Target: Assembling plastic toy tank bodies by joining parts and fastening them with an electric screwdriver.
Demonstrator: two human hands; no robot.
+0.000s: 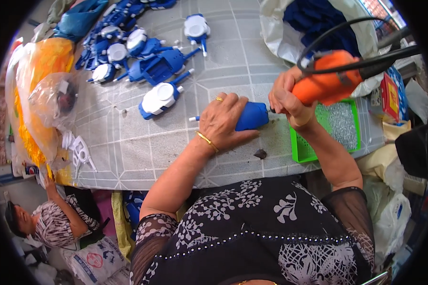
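My left hand (225,121) lies over a blue plastic housing (253,117) on the table, its fingers wrapped across the top and pressing it down. A white stub of the housing pokes out on the left, beyond my fingers. In my right hand (292,97) is an orange corded power screwdriver (329,78), tilted with its thick body up to the right. My right fingers close round its front end, beside the right end of the housing. The tip and any screw there are too small to make out.
Right of the housing, a green tray (296,147) holds many small silvery screws. Blue-and-white plastic assemblies (160,99) are spread and heaped at the back left. A white sack (276,33) of blue parts stands back right. White plastic pieces (82,153) lie left; another person (64,213) works there.
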